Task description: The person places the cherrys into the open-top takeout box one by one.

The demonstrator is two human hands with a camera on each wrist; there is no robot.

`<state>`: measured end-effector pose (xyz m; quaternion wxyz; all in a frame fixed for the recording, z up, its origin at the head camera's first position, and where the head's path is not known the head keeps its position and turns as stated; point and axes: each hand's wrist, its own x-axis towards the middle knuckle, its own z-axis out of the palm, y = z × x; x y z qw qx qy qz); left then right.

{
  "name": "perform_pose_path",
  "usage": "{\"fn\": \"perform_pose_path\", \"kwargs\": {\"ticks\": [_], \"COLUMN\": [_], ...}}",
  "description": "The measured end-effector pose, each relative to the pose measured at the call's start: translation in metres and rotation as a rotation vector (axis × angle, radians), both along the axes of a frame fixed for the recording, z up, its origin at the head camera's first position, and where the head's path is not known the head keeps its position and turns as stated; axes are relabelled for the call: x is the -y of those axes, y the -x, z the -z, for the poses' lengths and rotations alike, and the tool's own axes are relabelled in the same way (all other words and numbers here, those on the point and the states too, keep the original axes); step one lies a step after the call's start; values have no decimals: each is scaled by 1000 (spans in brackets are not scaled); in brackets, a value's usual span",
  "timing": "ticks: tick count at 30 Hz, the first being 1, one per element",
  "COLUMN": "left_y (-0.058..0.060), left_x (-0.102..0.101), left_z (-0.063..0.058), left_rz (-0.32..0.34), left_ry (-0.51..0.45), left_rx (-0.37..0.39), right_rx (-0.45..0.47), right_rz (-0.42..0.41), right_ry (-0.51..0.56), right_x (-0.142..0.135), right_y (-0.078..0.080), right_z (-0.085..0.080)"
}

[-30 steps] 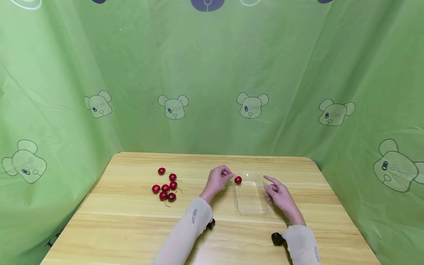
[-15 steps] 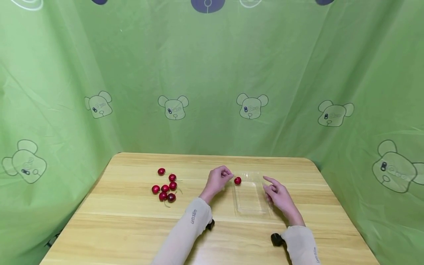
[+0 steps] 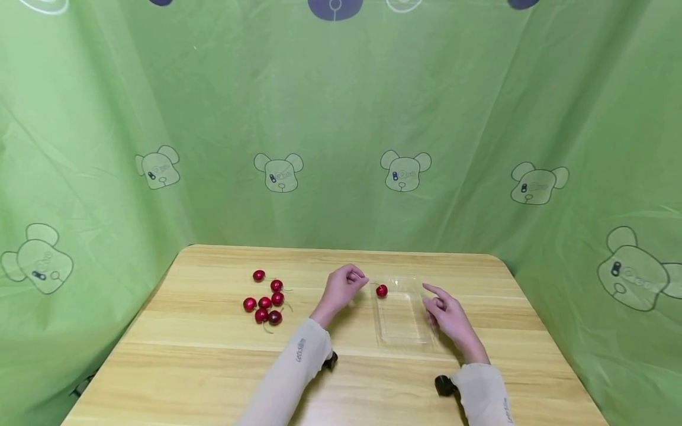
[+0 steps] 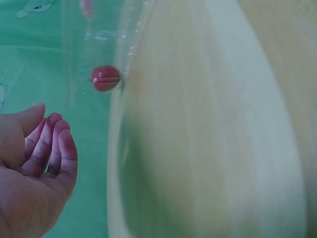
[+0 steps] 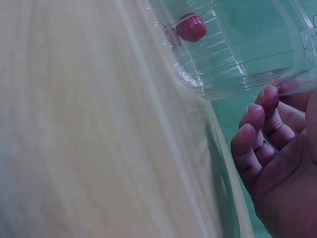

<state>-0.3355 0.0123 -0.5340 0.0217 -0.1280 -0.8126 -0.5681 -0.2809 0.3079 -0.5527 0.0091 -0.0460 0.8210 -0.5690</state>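
Note:
A cherry (image 3: 381, 291) lies inside the clear plastic box (image 3: 405, 341), near its far left corner. Just left of the box is my left hand (image 3: 343, 287), apart from the cherry and its stem. In the left wrist view nothing sits between the loosely bent fingers of this left hand (image 4: 42, 163). At the box's right side my right hand (image 3: 449, 316) holds the rim, its index finger stretched along the edge. The right wrist view shows the other fingers (image 5: 255, 116) curled against the outer wall; the thumb's contact is partly hidden.
Several cherries (image 3: 264, 302) with stems lie grouped on the left part of the wooden table (image 3: 213, 378). A green curtain (image 3: 341, 106) with bear prints surrounds the table's back and sides.
My left hand has let go of the cherry's stem and drawn back left. The cherry stays in the box. My right hand has hardly moved.

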Motion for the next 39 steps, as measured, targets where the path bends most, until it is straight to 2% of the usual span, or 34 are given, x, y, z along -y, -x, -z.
{"fn": "perform_pose_path", "kwargs": {"ticks": [10,18,25,33,39], "left_y": [-11,-19,-21,-30,-37], "left_x": [43,84,114,148,179], "left_z": [-17,-28,-23,-17,-13], "left_rz": [-16,-69,-124,-160,-214], "left_ry": [17,38,25,38,78], "left_rx": [-13,-13,-12,-22,-6], "right_rx": [13,5,-3,-1,1], "right_rz": [-6,-6,-9,-21,-19], "right_ry": [5,28,15,3,2], "right_x": [2,1,0,1,0], "right_y": [-4,-2,-1,2,0], "right_z": [0,-1,0,-2,-4]}}
